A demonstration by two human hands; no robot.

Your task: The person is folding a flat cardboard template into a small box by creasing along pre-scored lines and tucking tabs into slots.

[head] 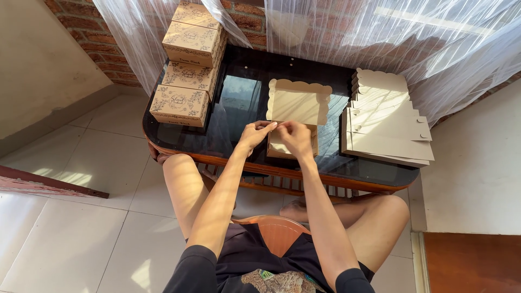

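Observation:
A tan cardboard box [297, 106] with a scalloped lid stands open on the black glass table [244, 92], near its front edge. My left hand [255, 133] pinches the box's front left corner. My right hand [296, 137] grips the front wall beside it, the fingertips of both hands almost touching. The box's front wall is mostly hidden behind my hands.
A stack of flat unfolded box blanks [385, 119] lies on the table's right side. Several finished printed boxes [187, 70] are stacked at the left. A sheer white curtain [380, 38] hangs over a brick wall behind. My bare knees sit under the table edge above white floor tiles [81, 217].

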